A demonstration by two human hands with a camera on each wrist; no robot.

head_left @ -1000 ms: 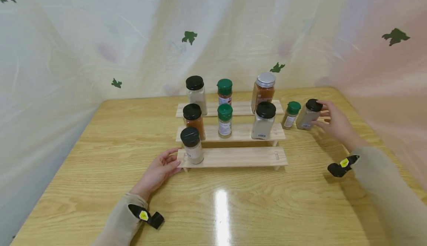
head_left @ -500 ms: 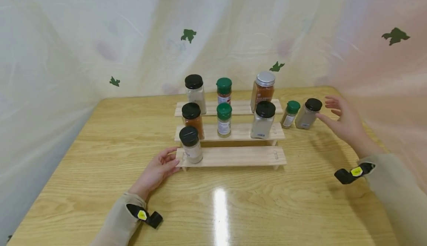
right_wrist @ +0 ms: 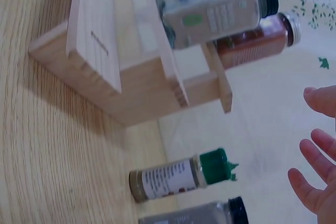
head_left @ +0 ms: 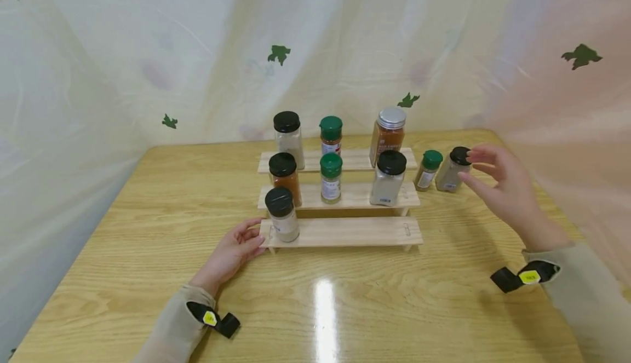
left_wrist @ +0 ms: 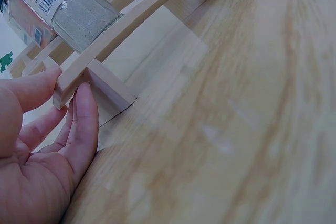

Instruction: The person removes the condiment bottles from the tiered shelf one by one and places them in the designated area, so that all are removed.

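Observation:
A three-step wooden rack (head_left: 345, 231) stands mid-table with several spice jars on it. My left hand (head_left: 246, 240) lies on the table with straight fingers (left_wrist: 84, 124) touching the left end of the lowest step (left_wrist: 100, 51), beside a black-lidded jar of pale powder (head_left: 282, 215) (left_wrist: 73, 9). My right hand (head_left: 493, 179) hovers with spread fingers (right_wrist: 315, 182) just right of a black-lidded grey jar (head_left: 451, 170) (right_wrist: 194, 217) on the table. It holds nothing. A small green-lidded jar (head_left: 428, 170) (right_wrist: 178, 177) stands between that jar and the rack.
The middle step carries a white-powder jar (head_left: 388, 179) at its right end, and the top step a silver-lidded orange jar (head_left: 388, 130). A leaf-printed sheet (head_left: 315, 51) hangs behind and to both sides of the wooden table (head_left: 345, 308).
My right hand let go of the black-lidded grey jar, drew back to the right, and now hovers higher by its lid. The left hand has stayed put.

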